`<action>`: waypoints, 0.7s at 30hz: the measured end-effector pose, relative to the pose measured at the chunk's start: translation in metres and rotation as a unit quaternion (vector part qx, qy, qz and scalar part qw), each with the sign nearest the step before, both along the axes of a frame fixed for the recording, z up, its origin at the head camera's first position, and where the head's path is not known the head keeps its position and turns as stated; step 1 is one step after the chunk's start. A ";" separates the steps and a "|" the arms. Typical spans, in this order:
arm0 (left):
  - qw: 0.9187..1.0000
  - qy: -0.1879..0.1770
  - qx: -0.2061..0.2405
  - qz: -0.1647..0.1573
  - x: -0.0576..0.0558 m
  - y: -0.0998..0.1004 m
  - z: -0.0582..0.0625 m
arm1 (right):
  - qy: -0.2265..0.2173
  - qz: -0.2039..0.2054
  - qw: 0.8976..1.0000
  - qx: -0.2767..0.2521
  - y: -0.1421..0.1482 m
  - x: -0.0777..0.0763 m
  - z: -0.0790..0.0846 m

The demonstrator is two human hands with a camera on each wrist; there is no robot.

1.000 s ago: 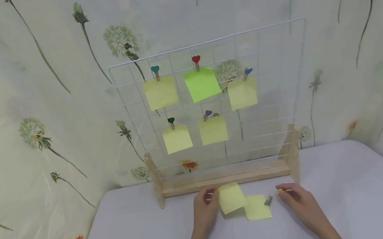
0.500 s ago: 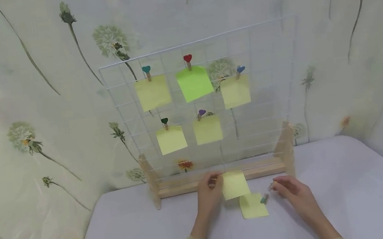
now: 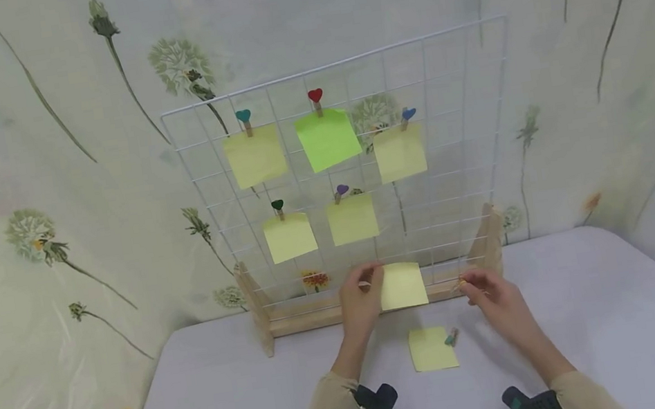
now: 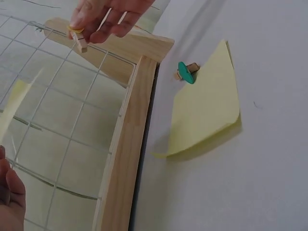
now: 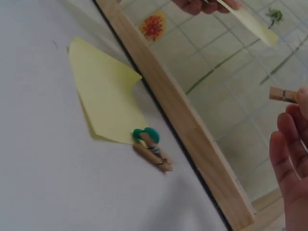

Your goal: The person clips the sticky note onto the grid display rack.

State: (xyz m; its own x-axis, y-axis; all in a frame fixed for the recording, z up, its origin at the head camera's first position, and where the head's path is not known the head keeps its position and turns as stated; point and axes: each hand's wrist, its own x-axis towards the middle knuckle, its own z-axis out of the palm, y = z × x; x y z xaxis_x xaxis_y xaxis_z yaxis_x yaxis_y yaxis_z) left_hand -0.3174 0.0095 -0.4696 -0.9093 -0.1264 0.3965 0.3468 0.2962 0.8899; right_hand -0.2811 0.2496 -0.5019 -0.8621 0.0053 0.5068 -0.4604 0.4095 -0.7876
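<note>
My left hand (image 3: 361, 301) pinches a yellow sticky note (image 3: 403, 285) by its left edge, holding it up before the lower part of the white wire grid (image 3: 442, 167). To its right, my right hand (image 3: 496, 296) holds a small wooden clothespin (image 5: 283, 95) between thumb and fingers; a bit of yellow shows at its end in the left wrist view. On the table below lies another yellow sticky note (image 3: 431, 349), one edge curling up. A clothespin with a teal-green top (image 4: 186, 72) rests at that note's right corner.
Sticky notes hang on the grid from heart-topped clothespins, among them a bright green note (image 3: 328, 140). A wooden base (image 3: 306, 321) with side feet carries the grid on the white-covered table (image 3: 217, 402). Flower-printed fabric (image 3: 88, 336) stands behind.
My left hand has raised the sticky note from near the table to the grid's bottom rows. My right hand has moved up and forward with its clothespin. The view has shifted slightly.
</note>
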 end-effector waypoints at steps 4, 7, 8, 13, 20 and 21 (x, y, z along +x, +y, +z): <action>1.000 0.021 0.009 -0.001 -0.004 0.009 0.006 | 0.016 0.017 1.000 -0.004 -0.002 -0.005 0.022; 0.999 0.027 0.024 -0.007 -0.006 0.016 0.010 | 0.021 0.019 1.000 0.005 -0.006 -0.002 0.042; 0.999 0.031 0.032 -0.009 -0.007 0.018 0.011 | 0.026 0.015 0.999 0.012 -0.008 -0.001 0.049; 0.998 0.023 0.055 0.005 -0.007 0.026 0.022 | 0.041 0.006 0.998 0.039 -0.017 0.003 0.078; 0.997 0.006 0.068 0.022 -0.009 0.034 0.037 | 0.040 0.003 0.996 0.083 -0.005 -0.027 0.072; 0.997 0.007 0.069 0.021 -0.009 0.035 0.039 | 0.039 0.005 0.996 0.084 -0.005 -0.027 0.075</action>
